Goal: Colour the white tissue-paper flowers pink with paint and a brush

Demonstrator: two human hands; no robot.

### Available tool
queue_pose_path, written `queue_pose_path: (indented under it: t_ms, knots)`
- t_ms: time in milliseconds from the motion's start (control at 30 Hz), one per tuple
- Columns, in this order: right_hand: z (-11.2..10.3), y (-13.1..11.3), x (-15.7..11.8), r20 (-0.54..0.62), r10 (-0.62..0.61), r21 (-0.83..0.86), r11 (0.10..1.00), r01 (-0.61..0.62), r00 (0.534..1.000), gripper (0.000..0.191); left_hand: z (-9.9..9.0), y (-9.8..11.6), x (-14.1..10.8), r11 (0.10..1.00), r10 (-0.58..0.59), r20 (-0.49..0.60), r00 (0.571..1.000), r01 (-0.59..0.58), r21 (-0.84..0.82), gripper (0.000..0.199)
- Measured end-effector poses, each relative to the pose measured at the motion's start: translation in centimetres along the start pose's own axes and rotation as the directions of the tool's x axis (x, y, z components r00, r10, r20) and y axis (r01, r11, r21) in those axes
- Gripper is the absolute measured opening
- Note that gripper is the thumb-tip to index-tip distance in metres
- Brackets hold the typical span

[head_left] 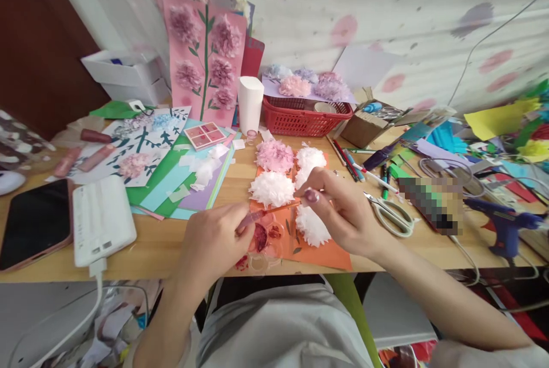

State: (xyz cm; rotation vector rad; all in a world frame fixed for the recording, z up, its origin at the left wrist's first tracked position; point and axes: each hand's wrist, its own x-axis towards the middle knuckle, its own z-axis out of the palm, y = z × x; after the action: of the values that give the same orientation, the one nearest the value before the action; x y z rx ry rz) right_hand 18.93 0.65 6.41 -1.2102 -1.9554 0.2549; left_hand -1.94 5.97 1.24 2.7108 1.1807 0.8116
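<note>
On an orange sheet (pixel 330 254) sit several fluffy paper flowers: a pink one (pixel 275 156) at the top left, a white one (pixel 272 189) below it and more white ones (pixel 314 225) to the right. My left hand (pixel 225 234) is closed on the near end of a thin brush (pixel 281 207) that slants across the sheet. My right hand (pixel 338 208) has its fingers pinched at the brush's far end, between the white flowers; the tip is hidden. A clear palette (pixel 266 236) with dark red and pink colour lies beside my left fingers.
Scissors (pixel 391 215), pens (pixel 346 161) and a blue glue gun (pixel 504 225) lie to the right. A red basket (pixel 306 119) and a white bottle (pixel 250 105) stand behind. Coloured paper (pixel 160 196), a power bank (pixel 103 219) and a phone (pixel 36 222) lie left.
</note>
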Motion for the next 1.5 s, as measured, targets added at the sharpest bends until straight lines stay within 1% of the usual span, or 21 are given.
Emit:
queue_pose_path:
  t_ms: [133,233,267,367,467,500,567,600,667,700,800,900,1000,1033,1100,1167,1200,1233,1367,1433,1500]
  knots:
    - [1.7,-1.2,0.3,-0.022,0.050,0.088,0.995,-0.048,0.999,0.019,-0.6,1.4,0.9,0.997,0.011,0.091,0.996,-0.004,-0.075,0.024]
    - [2.4,-1.3,0.6,-0.206,0.189,0.090,0.981,-0.173,0.960,0.025,-1.4,1.5,1.5,0.996,-0.071,0.194,0.978,0.081,-0.042,0.022]
    - [2.6,-1.2,0.7,-0.219,0.209,0.101,0.976,-0.190,0.953,0.026,-1.6,1.4,1.6,0.995,-0.094,0.227,0.969,0.101,-0.019,0.022]
    - [3.0,-0.8,0.9,-0.092,0.174,0.112,0.980,-0.163,0.981,0.025,-2.2,1.0,1.9,0.992,-0.127,0.301,0.945,0.121,0.039,0.020]
    - [3.3,-0.7,1.2,-0.352,0.257,0.124,0.966,-0.227,0.900,0.024,-2.5,1.0,2.2,0.986,-0.160,0.326,0.932,0.139,0.087,0.019]
    - [3.4,-0.7,1.3,-0.318,0.244,0.132,0.968,-0.212,0.916,0.024,-2.6,1.1,2.3,0.986,-0.163,0.339,0.927,0.136,0.100,0.019]
    - [3.6,-0.9,1.2,-0.161,0.212,0.153,0.970,-0.188,0.964,0.024,-2.6,1.2,2.3,0.986,-0.154,0.366,0.918,0.121,0.112,0.019]
    - [3.7,-1.0,1.2,-0.168,0.228,0.144,0.968,-0.204,0.959,0.025,-2.6,1.2,2.3,0.987,-0.152,0.374,0.915,0.118,0.111,0.020]
    - [3.8,-1.0,0.9,-0.289,0.288,0.128,0.957,-0.261,0.913,0.027,-2.6,1.3,2.3,0.985,-0.162,0.388,0.907,0.129,0.112,0.021]
    - [3.8,-1.0,0.7,-0.304,0.285,0.130,0.958,-0.257,0.909,0.028,-2.6,1.3,2.3,0.985,-0.165,0.399,0.902,0.131,0.112,0.022]
    - [4.0,-0.9,0.3,-0.136,0.257,0.166,0.958,-0.234,0.957,0.026,-2.6,1.5,2.2,0.987,-0.157,0.451,0.879,0.121,0.108,0.023]
    - [4.3,-1.0,-0.1,-0.235,0.344,0.195,0.933,-0.303,0.909,0.030,-2.5,2.2,2.1,0.980,-0.194,0.445,0.874,0.157,0.120,0.024]
    - [4.2,-1.1,-0.7,-0.175,0.325,0.214,0.934,-0.287,0.929,0.026,-2.4,2.4,1.9,0.984,-0.176,0.478,0.861,0.148,0.095,0.024]
    - [3.8,-0.9,-1.1,-0.118,0.340,0.228,0.924,-0.308,0.933,0.025,-2.3,2.1,1.7,0.985,-0.171,0.496,0.851,0.150,0.081,0.024]
    - [2.4,0.0,-2.0,-0.207,0.427,0.273,0.889,-0.367,0.880,0.022,-2.2,0.7,1.1,0.975,-0.217,0.496,0.841,0.207,0.075,0.023]
    - [0.8,1.2,-3.2,-0.323,0.531,0.325,0.840,-0.435,0.783,0.019,-1.9,-1.2,0.5,0.939,-0.342,0.406,0.847,0.326,0.109,0.020]
    - [0.0,1.8,-3.8,-0.317,0.574,0.332,0.813,-0.478,0.755,0.023,-1.7,-2.1,0.2,0.920,-0.392,0.335,0.857,0.374,0.119,0.020]
    - [-0.5,2.3,-4.5,-0.252,0.612,0.329,0.783,-0.528,0.750,0.029,-1.4,-2.8,0.0,0.904,-0.426,0.294,0.856,0.410,0.118,0.020]
    - [-1.0,3.1,-6.1,0.144,0.648,0.248,0.708,-0.662,0.748,0.041,0.1,-3.3,-0.6,0.877,-0.475,0.287,0.832,0.476,0.071,0.032]
    - [-0.7,2.9,-6.2,0.195,0.622,0.173,0.739,-0.650,0.759,0.040,0.8,-2.7,-0.8,0.873,-0.478,0.301,0.825,0.483,0.063,0.035]
    - [-0.2,2.6,-5.9,0.186,0.594,0.092,0.782,-0.616,0.783,0.038,1.3,-2.3,-1.0,0.881,-0.464,0.298,0.834,0.468,0.063,0.035]
